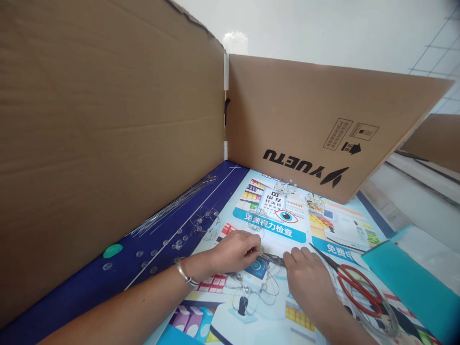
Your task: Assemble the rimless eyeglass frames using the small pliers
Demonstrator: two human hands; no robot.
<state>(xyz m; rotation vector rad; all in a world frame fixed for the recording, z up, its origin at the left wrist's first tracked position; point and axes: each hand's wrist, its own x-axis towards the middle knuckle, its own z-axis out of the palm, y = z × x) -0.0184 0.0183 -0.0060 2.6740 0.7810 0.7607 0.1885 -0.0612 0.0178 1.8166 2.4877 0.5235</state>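
Observation:
My left hand [235, 249], a silver bracelet at its wrist, is closed in a pinch on the beaded wire piece [247, 290]. Loops of thin wire with clear beads hang below these fingers over the printed sheet. My right hand [308, 280] is wrapped round a pair of pliers [275, 259]. The metal jaws point left and meet the wire at my left fingertips; whether they grip it I cannot tell. Most of the pliers' handles are hidden in my palm. Right of that hand lie scissors [359, 286] with red-orange handles.
Cardboard panels [287, 110] wall off the left and back. Cut wires [172, 206] lie along the left panel, near loose clear beads [154, 253] and a green disc [112, 250]. More beaded wire pieces [285, 188] stand farther back. A teal folder [413, 273] lies right, beside a clear ring-shaped item [394, 322].

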